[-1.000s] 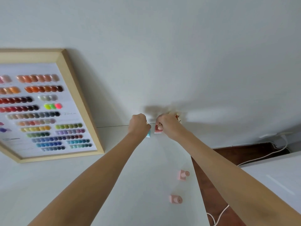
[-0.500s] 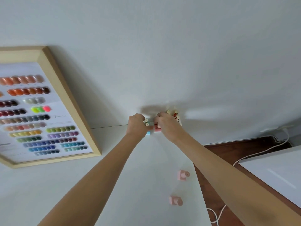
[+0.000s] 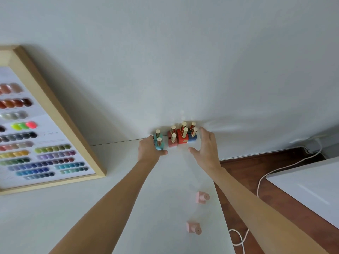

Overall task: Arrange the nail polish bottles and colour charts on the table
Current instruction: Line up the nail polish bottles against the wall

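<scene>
Several square nail polish bottles with gold caps stand in a tight cluster against the wall at the table's back edge: two teal bottles [image 3: 158,144], pink ones [image 3: 172,143], red ones [image 3: 182,139] and blue ones [image 3: 192,138]. My left hand [image 3: 149,151] cups the teal pair, fingers on their left side and thumb along their front. My right hand [image 3: 207,149] hovers just right of the blue bottles, fingers spread and holding nothing. A wood-framed colour chart [image 3: 45,99] leans against the wall at the left. Two pink bottles [image 3: 202,197] [image 3: 193,228] lie on their sides nearer to me.
The white table [image 3: 165,189] ends in a right edge close to the lying pink bottles. Beyond it is brown floor with a white cable [image 3: 275,171] and another white surface [image 3: 311,184] at the far right.
Both hands were closed over the bottle cluster. My right hand has opened and drawn back to the right, uncovering the red and blue bottles. My left hand has stayed by the teal pair.
</scene>
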